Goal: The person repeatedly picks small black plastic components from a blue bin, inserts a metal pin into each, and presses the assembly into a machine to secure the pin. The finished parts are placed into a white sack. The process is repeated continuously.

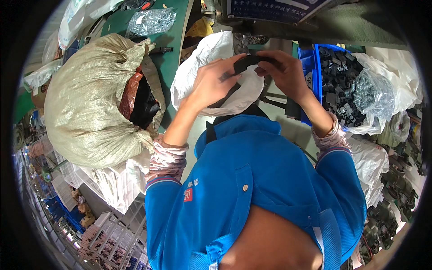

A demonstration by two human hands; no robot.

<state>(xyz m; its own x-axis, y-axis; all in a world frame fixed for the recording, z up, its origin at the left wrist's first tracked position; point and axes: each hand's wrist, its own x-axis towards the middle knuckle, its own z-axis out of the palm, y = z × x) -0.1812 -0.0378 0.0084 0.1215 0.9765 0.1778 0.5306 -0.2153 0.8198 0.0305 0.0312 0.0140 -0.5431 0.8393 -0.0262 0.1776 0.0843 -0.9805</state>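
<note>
A black curved part [246, 63], seemingly plastic, is held up between my two hands. My left hand [215, 83] pinches its left end with thumb and fingers. At the other end, my right hand [285, 74] grips it, fingers bent around and partly hiding it. Both hands are over the mouth of a white bag [191, 72], which has something dark inside that I cannot make out.
A bulging woven sack [85, 99] with black contents stands at left beside the green table [175, 33]. At right, a blue bin [314, 76] holds many black parts [337, 81] and a clear bag of small metal pieces [371, 92]. A machine body [355, 29] overhangs the far side.
</note>
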